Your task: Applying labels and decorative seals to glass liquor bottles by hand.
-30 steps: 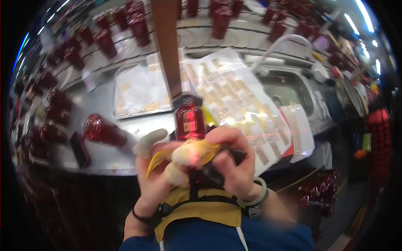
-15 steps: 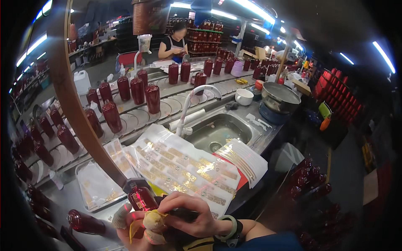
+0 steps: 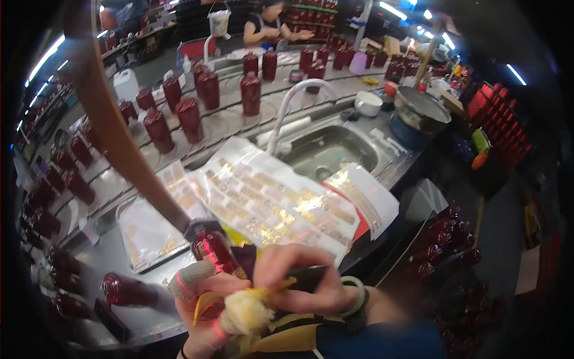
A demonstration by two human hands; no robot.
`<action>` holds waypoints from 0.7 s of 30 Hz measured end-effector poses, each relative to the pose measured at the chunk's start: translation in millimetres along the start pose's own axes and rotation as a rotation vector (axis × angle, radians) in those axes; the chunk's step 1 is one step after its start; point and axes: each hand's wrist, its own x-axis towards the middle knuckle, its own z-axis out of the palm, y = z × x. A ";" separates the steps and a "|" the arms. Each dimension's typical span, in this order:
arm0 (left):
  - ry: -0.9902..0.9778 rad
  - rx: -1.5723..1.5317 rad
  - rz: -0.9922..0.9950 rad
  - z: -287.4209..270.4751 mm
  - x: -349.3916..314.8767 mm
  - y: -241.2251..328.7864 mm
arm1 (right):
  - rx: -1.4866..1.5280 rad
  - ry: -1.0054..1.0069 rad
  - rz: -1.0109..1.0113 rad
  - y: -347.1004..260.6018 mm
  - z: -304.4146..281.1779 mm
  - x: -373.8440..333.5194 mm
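A partly peeled banana is in my left hand, its pale flesh bare and a strip of yellow peel hanging beside the thumb. A grey knitted cover sits on a finger of that hand. My right hand, slightly blurred, pinches another strip of peel just above the flesh. Right behind my hands a dark red bottle rests in a dark holder at the foot of a brown post, with red light lines across it. Sheets of gold decals lie beyond.
A steel sink with a white tap lies ahead. Behind it, red bottles stand along a conveyor, where a co-worker works. One red bottle lies at left. A white mug and large pan stand right.
My right hand has drawn the peel strip away to the right, baring more flesh. The banana is lower and nearer me. The view has shifted, and the co-worker's hands have moved apart.
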 end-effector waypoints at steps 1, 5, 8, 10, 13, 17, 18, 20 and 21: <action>-0.024 -0.065 -0.007 2.7 0.5 2.1 | 0.037 -0.066 -0.077 -2.0 -0.7 0.9; -0.222 -0.071 0.045 1.6 -3.7 14.1 | 0.296 -0.151 -0.134 -5.2 9.3 -1.3; -0.486 0.066 -0.066 -11.4 3.9 20.5 | 0.365 -0.269 -0.191 -2.4 3.8 3.0; -0.621 0.045 -0.077 -12.8 10.6 25.3 | 0.429 -0.312 -0.232 -1.9 4.9 -2.3; -0.812 0.058 0.337 5.6 45.3 17.4 | 0.336 -0.261 -0.412 -4.3 5.8 3.7; 0.357 -0.124 0.193 104.5 -11.2 49.1 | 0.500 -0.214 -0.271 -23.0 27.5 -6.6; 0.054 0.109 0.202 77.1 -4.0 44.2 | 0.494 -0.227 -0.280 -25.6 25.5 -8.6; 0.043 0.064 0.222 81.5 -8.5 36.0 | 0.452 -0.183 -0.287 -30.8 25.2 -14.5; 0.044 0.022 0.252 84.8 -5.1 34.4 | 0.447 -0.176 -0.290 -30.7 23.7 -14.9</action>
